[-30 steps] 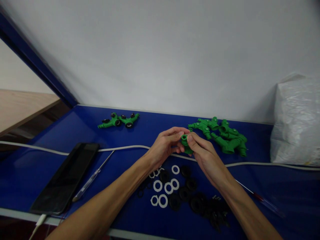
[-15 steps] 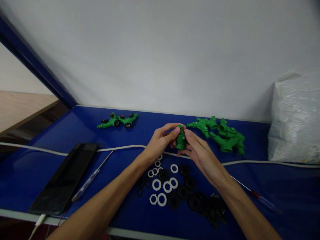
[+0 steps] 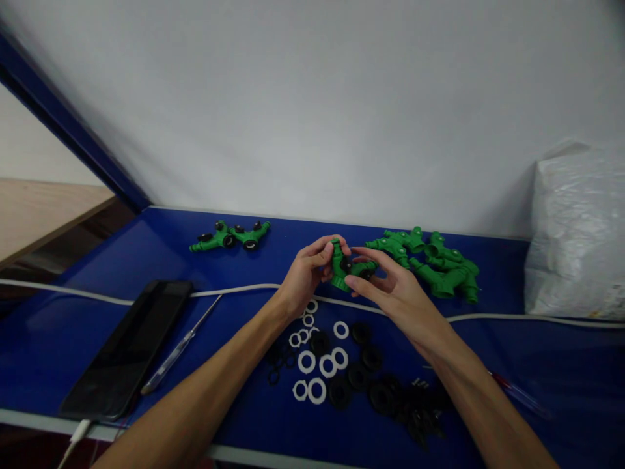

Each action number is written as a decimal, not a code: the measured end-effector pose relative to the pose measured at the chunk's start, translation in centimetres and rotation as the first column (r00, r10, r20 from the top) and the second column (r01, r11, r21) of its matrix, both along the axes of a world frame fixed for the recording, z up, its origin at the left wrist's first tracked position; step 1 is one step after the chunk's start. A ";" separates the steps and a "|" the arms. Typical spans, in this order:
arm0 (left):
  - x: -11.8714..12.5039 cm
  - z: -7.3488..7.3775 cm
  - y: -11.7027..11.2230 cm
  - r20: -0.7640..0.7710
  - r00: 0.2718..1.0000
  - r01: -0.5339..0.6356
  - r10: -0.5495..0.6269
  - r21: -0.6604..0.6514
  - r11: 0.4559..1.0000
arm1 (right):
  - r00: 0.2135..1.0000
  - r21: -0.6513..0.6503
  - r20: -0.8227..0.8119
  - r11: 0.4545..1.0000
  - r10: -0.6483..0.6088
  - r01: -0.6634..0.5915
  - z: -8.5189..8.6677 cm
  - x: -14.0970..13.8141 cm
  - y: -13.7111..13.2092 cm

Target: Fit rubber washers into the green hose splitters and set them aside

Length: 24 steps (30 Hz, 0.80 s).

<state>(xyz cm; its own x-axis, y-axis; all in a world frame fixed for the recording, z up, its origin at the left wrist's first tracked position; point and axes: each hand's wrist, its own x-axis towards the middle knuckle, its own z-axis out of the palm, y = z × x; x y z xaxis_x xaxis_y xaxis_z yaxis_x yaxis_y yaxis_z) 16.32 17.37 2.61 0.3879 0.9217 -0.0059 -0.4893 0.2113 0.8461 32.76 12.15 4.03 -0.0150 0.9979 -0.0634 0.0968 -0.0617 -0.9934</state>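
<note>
Between my hands is a green Y-shaped hose connector with black valve levers, raised over the middle of the blue table. My left hand grips its upright branch between thumb and fingers. My right hand holds the other side, thumb on the body and fingers around the second branch. Below lie several white ring washers, black rings and a dark heap of small black parts. More green connector bodies are piled beyond my right hand.
Two green connectors with black fittings lie at the back left. A phone and a clear-handled screwdriver are on the left. A white cable crosses the table. On the right are another screwdriver and a plastic-wrapped bundle.
The connector has been turned between my hands, so both branches and the black levers now show. My right hand has shifted to the right and opened wider around it.
</note>
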 end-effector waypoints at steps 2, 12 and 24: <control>-0.1 -0.1 0.0 -0.039 0.999 -0.015 0.015 0.010 1.000 | 1.000 -0.014 -0.007 0.999 0.029 -0.029 0.1 -0.1 -0.1; 0.6 -0.1 -0.1 -0.278 0.953 -0.074 0.118 0.164 0.984 | 1.000 0.005 0.025 1.000 0.012 -0.012 -0.5 -0.3 0.1; 0.5 0.0 -0.1 -0.387 0.884 -0.174 0.263 0.250 0.952 | 0.994 -0.010 -0.007 0.994 0.106 -0.106 0.3 -0.9 -0.4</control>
<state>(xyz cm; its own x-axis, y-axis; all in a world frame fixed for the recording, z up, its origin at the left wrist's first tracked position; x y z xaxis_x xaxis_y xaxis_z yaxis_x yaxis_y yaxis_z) 16.82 17.24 2.64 0.1797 0.9808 0.0754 -0.1019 -0.0577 0.9931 31.88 11.73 4.31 -0.1211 0.9899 -0.0732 0.0968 -0.0617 -0.9934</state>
